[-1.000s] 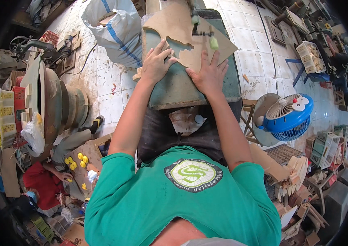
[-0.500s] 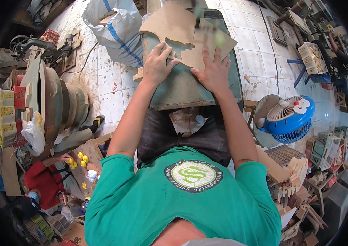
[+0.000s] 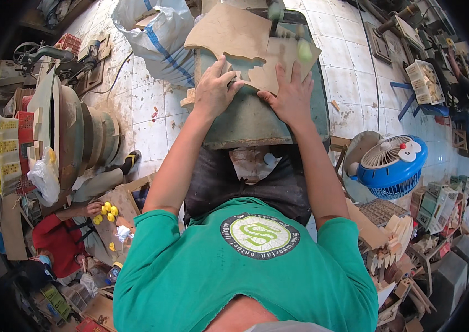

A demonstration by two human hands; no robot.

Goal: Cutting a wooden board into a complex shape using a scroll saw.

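A thin, pale plywood sheet [image 3: 229,30] with a wavy cut-out edge lies on the dark green metal table [image 3: 256,124] of a saw-like machine. My left hand [image 3: 216,91] rests at the sheet's near left edge, its fingers stretched forward beside the wavy cut. My right hand [image 3: 291,97] lies flat on the sheet's right part, fingers spread. Between my hands the table shows through the cut-out. Just beyond my right fingers stands the machine's dark upper part [image 3: 274,14], with a blurred light green knob [image 3: 304,50] next to it. The blade itself I cannot make out.
A large white sack [image 3: 160,41] with blue stripes stands left of the table. On the right is a blue fan [image 3: 392,166]. A co-worker in a red sleeve [image 3: 55,238] handles small yellow pieces [image 3: 108,211] at lower left. Wood scraps [image 3: 395,238] pile up at lower right.
The plywood sheet has turned slightly, its left tip shifting nearer and its right corner farther away. My hands have moved only a little with it. The co-worker's hand has moved closer to the yellow pieces.
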